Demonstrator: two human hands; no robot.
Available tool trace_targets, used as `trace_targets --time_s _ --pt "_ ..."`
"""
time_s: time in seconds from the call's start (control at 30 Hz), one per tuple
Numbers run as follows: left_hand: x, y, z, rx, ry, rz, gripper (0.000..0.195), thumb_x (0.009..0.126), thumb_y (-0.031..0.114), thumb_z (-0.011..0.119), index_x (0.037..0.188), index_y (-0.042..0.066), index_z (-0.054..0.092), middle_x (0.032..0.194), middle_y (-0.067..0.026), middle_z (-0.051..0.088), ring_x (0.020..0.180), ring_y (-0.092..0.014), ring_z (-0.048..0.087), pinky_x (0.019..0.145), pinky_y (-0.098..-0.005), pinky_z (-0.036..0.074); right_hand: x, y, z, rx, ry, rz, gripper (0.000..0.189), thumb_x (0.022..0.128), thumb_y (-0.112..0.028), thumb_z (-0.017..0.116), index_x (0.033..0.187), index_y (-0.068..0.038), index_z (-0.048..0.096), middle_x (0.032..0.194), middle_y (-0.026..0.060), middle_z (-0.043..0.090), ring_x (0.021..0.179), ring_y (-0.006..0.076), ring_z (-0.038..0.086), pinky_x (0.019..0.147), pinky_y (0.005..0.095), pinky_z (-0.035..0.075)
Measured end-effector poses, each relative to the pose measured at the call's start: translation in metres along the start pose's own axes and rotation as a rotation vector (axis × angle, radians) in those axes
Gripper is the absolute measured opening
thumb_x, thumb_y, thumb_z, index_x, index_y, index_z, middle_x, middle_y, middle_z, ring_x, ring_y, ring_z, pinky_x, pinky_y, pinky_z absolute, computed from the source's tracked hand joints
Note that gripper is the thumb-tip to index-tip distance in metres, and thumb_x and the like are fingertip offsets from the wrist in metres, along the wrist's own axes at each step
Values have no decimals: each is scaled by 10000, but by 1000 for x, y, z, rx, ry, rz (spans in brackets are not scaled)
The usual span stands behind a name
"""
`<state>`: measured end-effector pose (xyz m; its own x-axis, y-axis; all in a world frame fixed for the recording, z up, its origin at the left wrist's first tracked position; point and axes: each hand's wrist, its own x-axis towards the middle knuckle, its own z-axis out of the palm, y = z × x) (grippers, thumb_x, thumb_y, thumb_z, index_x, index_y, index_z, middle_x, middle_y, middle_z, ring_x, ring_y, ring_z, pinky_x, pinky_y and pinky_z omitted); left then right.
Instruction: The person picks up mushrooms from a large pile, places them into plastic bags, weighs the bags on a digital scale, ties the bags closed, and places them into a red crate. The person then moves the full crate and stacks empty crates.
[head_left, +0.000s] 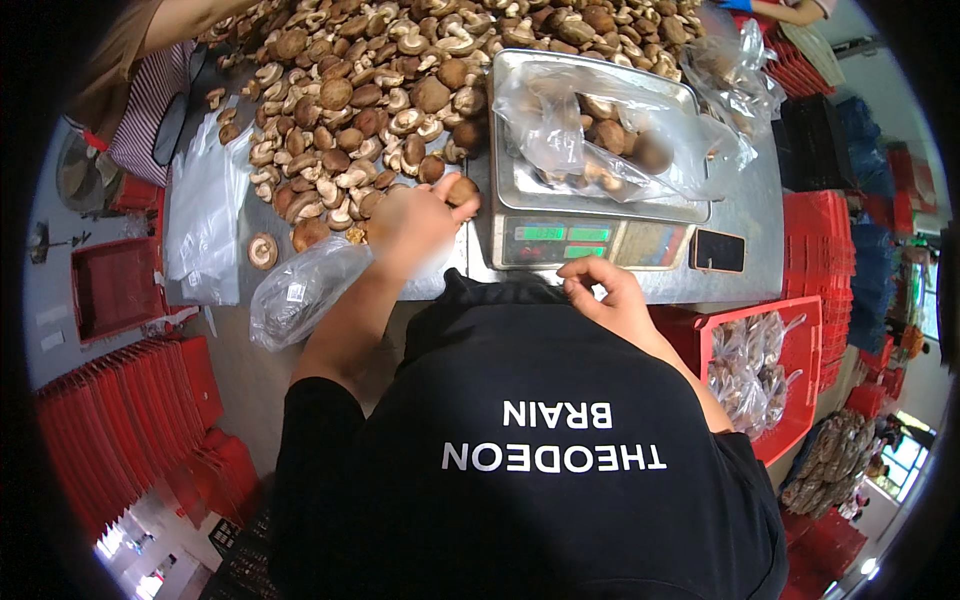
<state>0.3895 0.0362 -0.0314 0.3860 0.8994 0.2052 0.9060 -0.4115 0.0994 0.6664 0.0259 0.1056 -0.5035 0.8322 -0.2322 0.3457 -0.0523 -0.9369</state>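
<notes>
My left hand (420, 221) grips a brown-capped shiitake mushroom (462, 192) between its fingertips, at the near edge of a large heap of loose mushrooms (352, 112); part of the hand is blurred. My right hand (604, 285) is in front of the digital scale (517, 251), its thumb and fingers curled towards each other with nothing visible between them. On the scale's metal pan (525, 196) lies an open clear plastic bag (555, 142) with several mushrooms in it. Another clear bag (300, 289) hangs over the table edge beside my left forearm.
Flat plastic bags (206, 210) are stacked on the left, a smartphone (718, 250) lies right of the scale, and a red crate (806, 360) holds bagged mushrooms. Red crates (127, 420) stand lower left. Another person's arm (187, 19) reaches in at upper left; a blue-gloved hand (736, 4) shows upper right.
</notes>
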Motion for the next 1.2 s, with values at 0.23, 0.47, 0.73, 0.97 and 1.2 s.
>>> trace_targets --time_s 0.23,0.47,0.73,0.97,1.2 --pt "0 7 -14 -340 493 -396 620 618 98 646 1178 210 404 1232 -169 306 1028 -330 442 821 -399 464 -1 -14 -33 -457 419 -575 232 633 55 588 845 -36 574 770 94 562 734 250 530 675 321 404" --pt "65 86 -153 -1512 384 -213 632 635 58 609 1196 -12 326 1097 -144 437 974 -215 500 826 -316 439 38 -61 -122 -1085 551 -428 226 617 -56 652 837 -109 650 1108 110 528 976 314 500 823 384 387" --pt "188 109 -119 -1032 -1 -272 568 661 239 664 1161 84 443 1095 -150 471 989 -244 509 839 -310 416 56 -51 -127 -501 763 -636 186 686 87 549 831 -17 599 799 118 595 726 261 586 639 297 454" --pt "178 85 -132 -529 -293 -409 644 621 241 678 1213 154 441 1156 -192 438 998 -316 520 872 -353 418 55 -44 -143 -17 818 -530 152 726 89 544 840 11 607 823 59 593 742 99 538 660 205 418" --pt "166 82 -137 -520 2 -125 508 621 132 698 1106 137 549 1334 -171 271 1198 -353 309 951 -390 345 63 -63 -138 -112 567 -600 134 744 32 556 870 13 596 875 76 586 807 148 549 722 235 419"
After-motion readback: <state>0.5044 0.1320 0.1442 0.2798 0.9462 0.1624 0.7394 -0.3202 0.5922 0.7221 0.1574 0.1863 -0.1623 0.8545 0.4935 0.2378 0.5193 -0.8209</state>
